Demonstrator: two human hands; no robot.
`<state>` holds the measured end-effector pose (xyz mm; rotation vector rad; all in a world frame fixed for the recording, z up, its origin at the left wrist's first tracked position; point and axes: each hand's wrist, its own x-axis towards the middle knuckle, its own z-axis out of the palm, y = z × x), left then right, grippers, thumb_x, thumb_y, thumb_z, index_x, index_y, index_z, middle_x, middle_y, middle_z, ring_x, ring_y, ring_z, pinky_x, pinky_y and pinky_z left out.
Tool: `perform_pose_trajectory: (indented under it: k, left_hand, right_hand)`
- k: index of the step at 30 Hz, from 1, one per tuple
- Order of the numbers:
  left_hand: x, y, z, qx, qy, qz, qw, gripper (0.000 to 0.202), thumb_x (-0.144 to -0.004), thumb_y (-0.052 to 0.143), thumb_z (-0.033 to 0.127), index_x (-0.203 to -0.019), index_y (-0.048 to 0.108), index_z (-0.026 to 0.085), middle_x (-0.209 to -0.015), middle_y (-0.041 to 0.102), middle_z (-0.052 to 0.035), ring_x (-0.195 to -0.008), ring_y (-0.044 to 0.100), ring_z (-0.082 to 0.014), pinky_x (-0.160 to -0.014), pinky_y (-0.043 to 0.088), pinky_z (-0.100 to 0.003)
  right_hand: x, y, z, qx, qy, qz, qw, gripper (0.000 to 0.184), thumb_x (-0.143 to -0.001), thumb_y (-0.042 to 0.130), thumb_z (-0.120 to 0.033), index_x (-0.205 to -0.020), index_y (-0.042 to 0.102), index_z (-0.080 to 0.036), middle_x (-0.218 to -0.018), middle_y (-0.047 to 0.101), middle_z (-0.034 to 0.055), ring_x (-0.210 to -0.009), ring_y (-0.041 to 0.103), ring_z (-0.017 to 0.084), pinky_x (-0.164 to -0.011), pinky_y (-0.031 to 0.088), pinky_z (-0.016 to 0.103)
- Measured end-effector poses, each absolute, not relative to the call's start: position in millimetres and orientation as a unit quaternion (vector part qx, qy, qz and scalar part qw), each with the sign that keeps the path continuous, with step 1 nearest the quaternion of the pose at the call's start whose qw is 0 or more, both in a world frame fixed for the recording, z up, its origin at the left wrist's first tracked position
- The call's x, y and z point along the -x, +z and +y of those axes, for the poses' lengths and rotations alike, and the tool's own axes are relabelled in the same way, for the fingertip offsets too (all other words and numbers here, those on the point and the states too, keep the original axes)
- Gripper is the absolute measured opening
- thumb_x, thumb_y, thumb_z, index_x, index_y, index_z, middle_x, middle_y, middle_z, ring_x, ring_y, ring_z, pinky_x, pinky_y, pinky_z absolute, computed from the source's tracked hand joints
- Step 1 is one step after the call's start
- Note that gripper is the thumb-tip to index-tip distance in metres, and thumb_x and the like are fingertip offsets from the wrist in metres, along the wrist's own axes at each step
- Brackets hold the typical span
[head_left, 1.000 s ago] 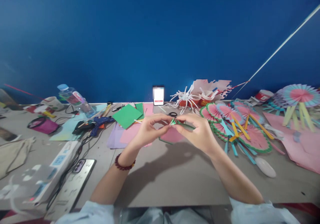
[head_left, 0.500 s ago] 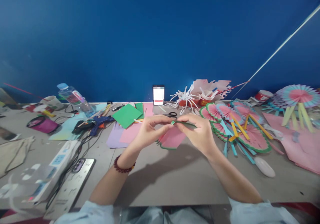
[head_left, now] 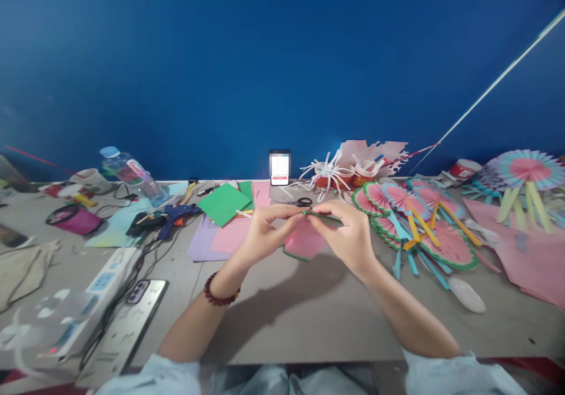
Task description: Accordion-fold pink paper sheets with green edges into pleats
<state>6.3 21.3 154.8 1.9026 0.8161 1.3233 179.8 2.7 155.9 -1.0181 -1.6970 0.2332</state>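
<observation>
My left hand (head_left: 274,225) and my right hand (head_left: 342,227) meet above the middle of the table, fingertips almost touching. Between them they pinch a narrow green paper strip (head_left: 324,215), whose end is at the left fingertips; its far part runs under the right fingers. Both hands are closed on it, thumbs below and index fingers above. Below and behind the fingers is a pink paper piece with a green edge (head_left: 304,245); whether it joins the strip I cannot tell. Just beyond the fingertips lie black-handled scissors (head_left: 303,202).
Green sheets (head_left: 224,203) and a purple sheet (head_left: 200,242) lie left, near a blue glue gun (head_left: 172,219). A phone (head_left: 280,168) stands against the wall. Folded paper fans (head_left: 445,245) and a white spoon (head_left: 467,295) are right. A power strip (head_left: 99,295) lies front left.
The fingertips of both hands have drawn closer together at the strip's end, covering more of it. My right hand has shifted slightly left. Everything else on the table stays put.
</observation>
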Motion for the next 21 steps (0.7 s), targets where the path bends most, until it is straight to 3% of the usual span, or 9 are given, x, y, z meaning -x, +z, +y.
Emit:
perform_pose_trajectory:
  k: [10,21]
  left_hand:
    - [-4.7,150.7,26.2,-0.724,0.517,0.298,0.347,0.02,-0.087,0.063,0.03,-0.094,0.077,0.019,-0.091,0.076,-0.0086,-0.077,0.071,-0.0177,-0.068,0.056,-0.026]
    - [-9.5,147.4,21.9,-0.753,0.555,0.282,0.214,0.016,-0.086,0.06,0.019,-0.091,0.075,0.017,-0.086,0.076,-0.0077,-0.076,0.07,-0.016,-0.07,0.056,-0.024]
  right_hand:
    - [-181.3,156.3,2.5,0.431,0.133,-0.719,0.529,0.005,-0.081,0.063,-0.021,-0.081,0.068,-0.021,-0.081,0.073,0.0036,-0.074,0.068,0.017,-0.071,0.055,0.029]
    - [-182.2,158.7,2.0,0.428,0.149,-0.711,0.538,0.004,-0.079,0.065,-0.018,-0.08,0.067,-0.021,-0.078,0.071,0.0013,-0.071,0.066,0.015,-0.07,0.054,0.027]
